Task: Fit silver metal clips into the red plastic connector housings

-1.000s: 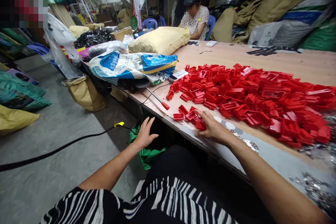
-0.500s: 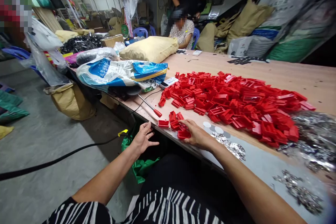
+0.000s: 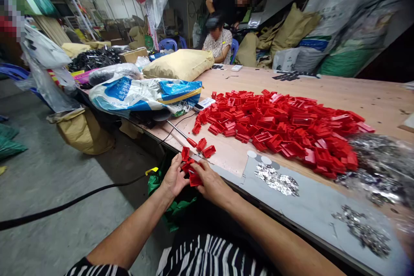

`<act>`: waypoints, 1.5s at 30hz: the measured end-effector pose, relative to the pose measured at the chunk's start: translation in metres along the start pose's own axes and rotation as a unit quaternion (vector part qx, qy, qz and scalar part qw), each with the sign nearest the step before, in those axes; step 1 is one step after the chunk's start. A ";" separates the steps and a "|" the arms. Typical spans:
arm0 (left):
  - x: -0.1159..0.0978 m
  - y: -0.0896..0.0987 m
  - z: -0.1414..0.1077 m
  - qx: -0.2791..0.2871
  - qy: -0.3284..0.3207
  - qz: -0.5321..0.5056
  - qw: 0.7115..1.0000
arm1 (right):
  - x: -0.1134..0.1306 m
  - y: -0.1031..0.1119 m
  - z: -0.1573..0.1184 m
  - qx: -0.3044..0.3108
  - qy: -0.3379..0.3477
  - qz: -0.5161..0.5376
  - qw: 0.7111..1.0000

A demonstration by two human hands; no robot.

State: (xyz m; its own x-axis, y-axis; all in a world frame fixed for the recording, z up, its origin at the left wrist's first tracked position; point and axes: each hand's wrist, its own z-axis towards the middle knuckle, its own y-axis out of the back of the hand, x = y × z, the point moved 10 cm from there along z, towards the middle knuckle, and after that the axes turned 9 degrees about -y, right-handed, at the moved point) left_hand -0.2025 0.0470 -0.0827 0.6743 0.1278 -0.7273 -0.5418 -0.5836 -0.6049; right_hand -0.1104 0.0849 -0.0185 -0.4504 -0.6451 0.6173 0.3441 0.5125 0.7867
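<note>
At the table's front edge my left hand (image 3: pixel 174 177) is cupped, palm up, around several small red plastic pieces (image 3: pixel 187 165). Over them from the right curls my right hand (image 3: pixel 211 181), its fingers pressed on the same red pieces, so both hands hold them together. Two loose red pieces (image 3: pixel 208 151) lie on the table just beyond my hands, close to the red-handled end of a metal rod tool (image 3: pixel 191 142). Farther right spreads a large heap of red plastic pieces (image 3: pixel 284 125), shaped like small open troughs.
Silvery metal parts (image 3: pixel 276 180) lie on a grey sheet (image 3: pixel 310 207) at right, with bagged metal parts (image 3: pixel 381 168) behind. A blue-white sack (image 3: pixel 129 95) and a tan sack (image 3: pixel 179 64) occupy the table's left. A black cable (image 3: pixel 80 200) crosses at left. Two people are at the far side.
My right hand has swept several red pieces left, off the table edge and into my left hand, which was open and bare. Two pieces stay on the table. The view has shifted slightly.
</note>
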 end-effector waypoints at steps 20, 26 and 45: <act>-0.059 0.015 0.011 -0.019 -0.224 0.344 0.912 | -0.053 0.077 0.051 -0.081 -0.112 -0.096 0.986; -0.063 0.007 0.016 -0.014 -0.280 0.411 0.868 | -0.034 0.045 0.051 -0.022 -0.053 -0.072 0.996; -0.069 0.000 0.017 -0.029 -0.354 0.500 0.790 | 0.020 -0.001 0.018 0.078 0.046 0.032 0.995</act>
State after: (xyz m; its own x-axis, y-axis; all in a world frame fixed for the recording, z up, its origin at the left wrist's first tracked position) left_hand -0.2579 0.0521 -0.0381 -0.5361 -0.0161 -0.8440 -0.5887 -0.7094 0.3875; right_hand -0.1344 0.0814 -0.0072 -0.3513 -0.6545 0.6695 0.2349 0.6305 0.7398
